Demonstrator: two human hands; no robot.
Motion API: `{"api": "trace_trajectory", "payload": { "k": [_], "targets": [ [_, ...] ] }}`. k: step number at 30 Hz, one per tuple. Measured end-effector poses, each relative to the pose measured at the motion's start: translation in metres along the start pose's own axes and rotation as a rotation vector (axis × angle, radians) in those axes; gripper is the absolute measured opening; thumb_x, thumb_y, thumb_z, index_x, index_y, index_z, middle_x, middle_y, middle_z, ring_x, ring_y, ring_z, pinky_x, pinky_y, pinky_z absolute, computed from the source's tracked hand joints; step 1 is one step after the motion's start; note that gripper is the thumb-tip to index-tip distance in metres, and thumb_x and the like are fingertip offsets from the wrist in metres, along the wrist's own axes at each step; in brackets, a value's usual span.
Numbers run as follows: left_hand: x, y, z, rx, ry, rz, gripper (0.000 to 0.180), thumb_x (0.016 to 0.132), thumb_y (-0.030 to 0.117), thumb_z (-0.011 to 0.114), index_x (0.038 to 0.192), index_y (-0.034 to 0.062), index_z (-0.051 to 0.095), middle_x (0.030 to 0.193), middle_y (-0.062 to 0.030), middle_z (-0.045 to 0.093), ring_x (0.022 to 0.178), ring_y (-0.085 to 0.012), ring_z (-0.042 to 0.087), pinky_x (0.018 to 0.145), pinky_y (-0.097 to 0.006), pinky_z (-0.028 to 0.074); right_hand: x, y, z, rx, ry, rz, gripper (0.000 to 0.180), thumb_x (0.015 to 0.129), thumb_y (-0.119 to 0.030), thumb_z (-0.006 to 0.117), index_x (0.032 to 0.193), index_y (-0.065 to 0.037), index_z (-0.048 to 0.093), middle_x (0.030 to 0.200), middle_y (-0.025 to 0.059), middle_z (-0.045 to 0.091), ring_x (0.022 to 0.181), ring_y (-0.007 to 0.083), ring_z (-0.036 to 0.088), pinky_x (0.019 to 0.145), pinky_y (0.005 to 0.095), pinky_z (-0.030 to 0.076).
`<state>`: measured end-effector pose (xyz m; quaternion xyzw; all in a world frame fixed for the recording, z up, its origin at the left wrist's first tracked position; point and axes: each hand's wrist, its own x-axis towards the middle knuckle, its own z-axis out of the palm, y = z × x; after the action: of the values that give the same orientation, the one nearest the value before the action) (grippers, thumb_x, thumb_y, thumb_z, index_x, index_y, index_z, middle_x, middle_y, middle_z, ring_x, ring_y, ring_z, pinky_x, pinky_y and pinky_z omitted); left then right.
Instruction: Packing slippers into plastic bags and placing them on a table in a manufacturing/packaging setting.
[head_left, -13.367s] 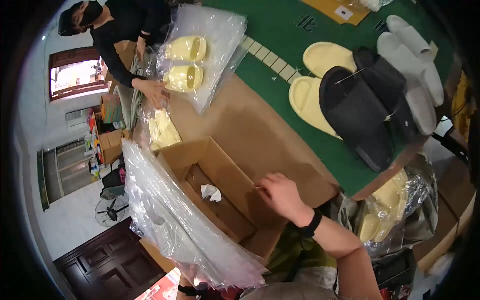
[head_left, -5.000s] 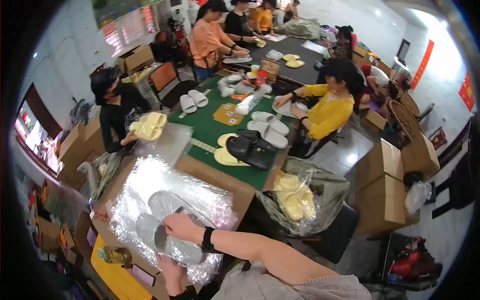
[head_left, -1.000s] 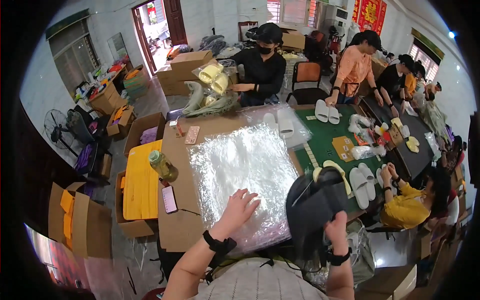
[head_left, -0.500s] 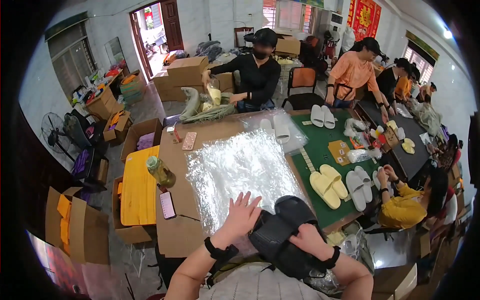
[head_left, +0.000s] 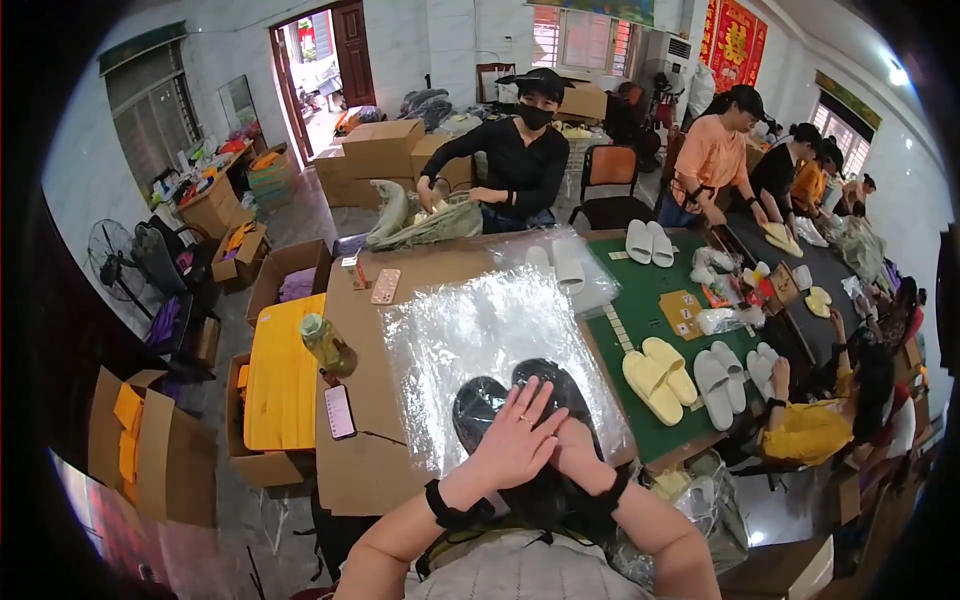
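Observation:
A pair of black slippers [head_left: 548,385] lies toes away from me on the clear plastic bags [head_left: 480,320], with shiny film seemingly over the toe ends. My left hand [head_left: 512,435] is stretched flat across the slippers, fingers extended, a ring on one finger. Close against it, my right hand [head_left: 580,450] is curled at the right slipper. Its fingertips are partly hidden, but it appears to grip the pair. The heel ends are near my body, mostly covered by my hands and wrists.
A green bottle [head_left: 327,345], a phone [head_left: 340,411] and a pink phone-shaped item [head_left: 385,286] lie on the left. Yellow slippers [head_left: 655,385] and grey slippers [head_left: 715,380] sit on the green mat [head_left: 640,290]. A co-worker [head_left: 515,165] handles a sack [head_left: 430,225] opposite.
The black slippers have turned toes-away and moved onto the plastic bags, apparently under film. My left hand has shifted from the film onto them; my right hand has moved left and away from me.

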<state>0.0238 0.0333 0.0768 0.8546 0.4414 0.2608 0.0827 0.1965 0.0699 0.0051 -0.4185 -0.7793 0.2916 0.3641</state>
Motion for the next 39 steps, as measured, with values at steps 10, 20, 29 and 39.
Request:
{"api": "trace_trajectory", "payload": {
  "k": [10, 20, 29, 39],
  "targets": [
    [-0.014, -0.002, -0.01, -0.156, 0.03, 0.036, 0.055, 0.095, 0.019, 0.051, 0.15, 0.0125, 0.046, 0.162, -0.0176, 0.03, 0.151, -0.043, 0.022, 0.122, -0.058, 0.015, 0.107, -0.003, 0.037, -0.213, 0.092, 0.308, 0.041, 0.088, -0.036, 0.071, 0.089, 0.004, 0.06, 0.087, 0.0301, 0.065, 0.084, 0.0507, 0.061, 0.073, 0.0522, 0.049],
    [-0.097, -0.035, -0.031, -0.126, 0.319, -0.422, 0.073, 0.081, 0.034, 0.078, 0.145, 0.0127, 0.051, 0.154, -0.0203, 0.04, 0.14, -0.0385, 0.038, 0.112, -0.051, 0.036, -0.017, -0.061, -0.039, 0.003, -0.289, 0.022, 0.044, 0.09, -0.015, 0.073, 0.131, -0.003, 0.062, 0.128, 0.0188, 0.064, 0.118, 0.0328, 0.062, 0.097, 0.0397, 0.052],
    [-0.131, -0.063, -0.021, -0.856, -0.033, -1.191, 0.042, 0.091, 0.042, 0.073, 0.091, -0.0002, 0.072, 0.069, -0.0007, 0.065, 0.061, -0.0093, 0.058, 0.057, -0.028, 0.048, -0.027, -0.011, -0.118, 0.496, 0.145, 0.641, 0.02, 0.094, -0.02, 0.07, 0.099, -0.001, 0.07, 0.076, 0.0006, 0.068, 0.069, 0.006, 0.061, 0.061, 0.0216, 0.048],
    [-0.167, -0.078, -0.001, -0.813, 0.233, -1.138, 0.025, 0.087, 0.023, 0.076, 0.096, 0.0006, 0.071, 0.078, -0.0016, 0.068, 0.068, -0.0108, 0.06, 0.063, -0.027, 0.049, -0.025, 0.067, -0.098, 0.413, -0.137, 0.598, 0.034, 0.089, -0.013, 0.071, 0.119, 0.002, 0.063, 0.087, 0.0048, 0.071, 0.078, 0.0119, 0.067, 0.071, 0.0266, 0.052]
  ]
}}
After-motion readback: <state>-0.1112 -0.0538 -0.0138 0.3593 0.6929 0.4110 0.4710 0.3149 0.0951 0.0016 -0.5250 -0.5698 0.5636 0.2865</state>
